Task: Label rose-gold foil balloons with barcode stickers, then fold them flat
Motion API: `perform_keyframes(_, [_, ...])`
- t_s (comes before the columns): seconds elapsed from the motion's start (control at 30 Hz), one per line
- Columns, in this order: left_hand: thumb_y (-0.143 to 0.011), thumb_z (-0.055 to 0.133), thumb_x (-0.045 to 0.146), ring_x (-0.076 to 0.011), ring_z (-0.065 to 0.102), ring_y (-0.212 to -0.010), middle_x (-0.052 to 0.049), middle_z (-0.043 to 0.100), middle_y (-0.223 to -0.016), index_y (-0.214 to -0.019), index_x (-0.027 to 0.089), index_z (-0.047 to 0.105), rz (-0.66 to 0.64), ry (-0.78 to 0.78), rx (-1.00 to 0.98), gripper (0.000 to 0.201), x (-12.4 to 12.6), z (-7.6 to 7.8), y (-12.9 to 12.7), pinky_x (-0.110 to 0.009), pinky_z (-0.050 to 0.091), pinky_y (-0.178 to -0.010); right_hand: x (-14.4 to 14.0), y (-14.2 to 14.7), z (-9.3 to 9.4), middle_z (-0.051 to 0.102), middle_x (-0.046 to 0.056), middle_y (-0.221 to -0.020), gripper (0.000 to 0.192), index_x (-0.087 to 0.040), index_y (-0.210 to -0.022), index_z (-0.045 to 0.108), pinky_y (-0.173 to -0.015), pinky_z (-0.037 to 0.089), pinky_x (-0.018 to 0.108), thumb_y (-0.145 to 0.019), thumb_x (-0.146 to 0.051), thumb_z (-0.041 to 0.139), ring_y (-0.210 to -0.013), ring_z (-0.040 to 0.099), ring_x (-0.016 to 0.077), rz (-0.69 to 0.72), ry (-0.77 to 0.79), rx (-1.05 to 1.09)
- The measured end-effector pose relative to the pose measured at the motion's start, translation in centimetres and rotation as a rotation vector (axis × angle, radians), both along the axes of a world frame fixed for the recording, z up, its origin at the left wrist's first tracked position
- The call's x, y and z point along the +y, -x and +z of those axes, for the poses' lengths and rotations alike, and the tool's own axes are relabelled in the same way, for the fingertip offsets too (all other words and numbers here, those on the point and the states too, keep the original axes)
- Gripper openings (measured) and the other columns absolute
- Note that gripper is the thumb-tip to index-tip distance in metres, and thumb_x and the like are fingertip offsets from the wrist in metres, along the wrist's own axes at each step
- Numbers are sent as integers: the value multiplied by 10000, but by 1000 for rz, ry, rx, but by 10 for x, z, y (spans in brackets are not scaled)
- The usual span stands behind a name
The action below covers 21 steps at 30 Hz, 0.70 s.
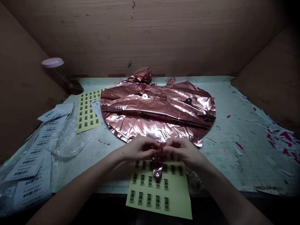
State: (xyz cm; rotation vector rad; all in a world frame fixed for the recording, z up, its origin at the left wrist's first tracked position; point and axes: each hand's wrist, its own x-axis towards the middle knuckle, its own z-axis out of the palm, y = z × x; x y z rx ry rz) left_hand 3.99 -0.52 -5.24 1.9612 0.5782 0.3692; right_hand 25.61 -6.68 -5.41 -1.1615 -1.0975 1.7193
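Note:
A large rose-gold foil balloon, flat and creased, lies across the middle of the bench. At its near edge my left hand and my right hand meet, both with fingers pinched on the balloon's narrow foil tail. The tail's end hangs down between them, showing a small round hole. Beneath my hands lies a yellow sheet of barcode stickers, jutting past the bench's front edge. Its upper part is covered by my hands and the foil.
Left of the balloon are another yellow barcode sheet, white barcode papers and clear plastic wrap. A lidded bottle leans in the far left corner. Red and white scraps gather at right. Cardboard walls enclose three sides.

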Motion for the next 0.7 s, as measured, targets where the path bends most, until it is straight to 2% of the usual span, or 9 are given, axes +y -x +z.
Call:
perform_keyframes(0.07, [-868,601,183,-155,693,-830,-57,735,-974,-1098,163,708,17,53,2,254,3,4,-5,-240,547,-730,15,-3,10,699,18,-745,250,-163,-758,695,-698,516,299,-766,-398,777,-707,648,150,-13,-144,-102])
perform_keyframes(0.17, [-882,610,231,-184,704,-904,-62,746,-991,-1038,159,722,150,153,-62,205,10,3,-15,-298,558,-833,36,-1,24,668,14,-736,254,-160,-766,691,-669,472,285,-833,-405,697,-694,602,141,-37,-344,-251])
perform_keyframes(0.23, [-858,653,242,-199,706,-929,-64,749,-967,-975,147,727,200,212,-118,167,14,0,-20,-317,563,-862,44,2,29,645,9,-722,247,-162,-759,663,-638,454,284,-829,-398,688,-674,581,141,-81,-391,-299])
perform_keyframes(0.3, [-802,721,236,-197,715,-851,-63,743,-875,-904,125,712,235,249,-153,151,14,-2,-24,-309,588,-797,46,6,28,632,6,-725,228,-166,-754,636,-626,451,286,-800,-377,709,-671,575,145,-151,-402,-309])
perform_keyframes(0.37, [-716,809,235,-176,707,-736,-49,725,-819,-921,117,672,319,197,-167,273,11,-3,-26,-284,601,-691,44,9,23,621,-4,-723,230,-172,-737,614,-633,458,285,-760,-358,747,-675,571,141,-220,-382,-284])
perform_keyframes(0.43, [-645,872,228,-156,700,-717,-47,716,-899,-1077,134,605,394,48,-216,517,5,-2,-27,-261,603,-638,41,9,17,613,-16,-708,270,-174,-708,597,-648,471,283,-711,-353,799,-676,578,135,-231,-307,-191])
perform_keyframes(0.5, [-678,862,216,-142,701,-762,-48,708,-969,-1159,158,559,422,-179,-301,571,0,-1,-27,-251,609,-658,37,8,13,614,-26,-690,327,-173,-681,584,-631,476,266,-649,-351,856,-657,582,121,-190,-185,-35])
perform_keyframes(0.63, [-849,714,162,-113,683,-726,-17,717,-825,-987,161,664,390,-678,-359,147,-8,2,-25,-231,597,-647,37,-2,10,577,-64,-599,380,-172,-645,564,-532,421,205,-588,-324,908,-538,508,64,-92,1,182])
perform_keyframes(0.7, [-863,698,150,-119,681,-714,-19,722,-792,-967,160,680,344,-877,-369,107,-11,4,-24,-238,594,-631,47,-11,10,603,-56,-623,368,-173,-653,573,-510,408,191,-601,-321,906,-541,514,60,-80,4,200])
